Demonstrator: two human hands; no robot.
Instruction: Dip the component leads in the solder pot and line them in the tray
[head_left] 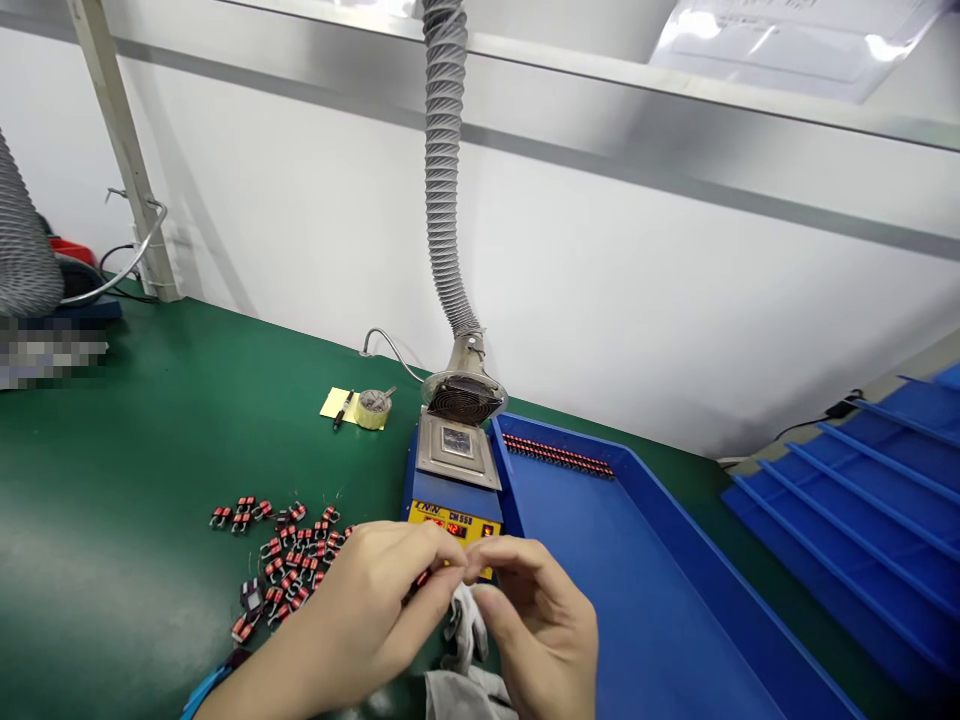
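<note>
Near the bottom middle, my left hand (375, 590) is closed around a small red-and-black wire-wound coil (421, 579), mostly hidden by the fingers. Fingertip to fingertip with it, my right hand (544, 620) has its thumb and forefinger curled in a pinch; whatever lies between them is too small to make out. To the left, a loose pile of similar coils (296, 565) with thin wire ends lies on the green table (135, 480). Just beyond my hands stands a blue solder pot (457, 450) with a yellow display panel, partly covered by my fingers.
A grey extraction hose (446, 180) hangs down over the solder pot. On the right, a blue tray (637, 600) holds rows of coils (559, 455) at its far end. Tape (373, 408) and a pen (343, 410) lie on yellow paper. Grey-white gloves (466, 630) sit below my hands.
</note>
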